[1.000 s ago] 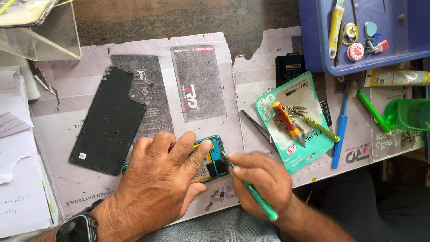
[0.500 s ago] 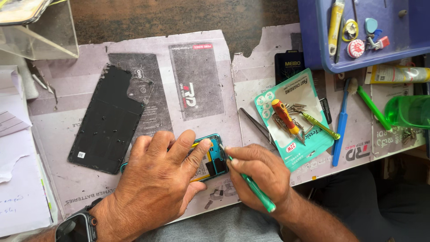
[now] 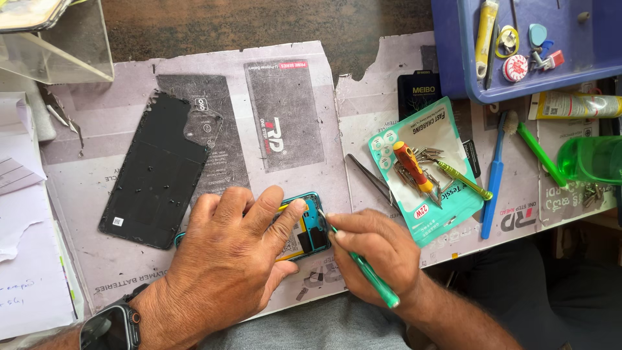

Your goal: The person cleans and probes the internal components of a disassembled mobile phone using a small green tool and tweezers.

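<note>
Two hands are working low on a grey mat (image 3: 129, 259) that is covering most of the bench. We are keeping the black back cover (image 3: 155, 172) off to the left, well apart from the work, likely so it stays out of the way. Top right, a blue tray (image 3: 453, 71) is holding small tools, and a teal packet (image 3: 424, 175) beside it is carrying an orange screwdriver (image 3: 414, 170) and loose bits.

We are pressing our left hand (image 3: 227, 259) flat over the opened phone (image 3: 311, 223), fingers spread and not clenched, apparently pinning it so it cannot slide. Our right hand (image 3: 376, 253) is pinching a green tool (image 3: 369, 279) like a pen, its tip touching the phone's upper right edge.

Against half a second ago, both hands are staying put; only the view is shifting slightly.
</note>
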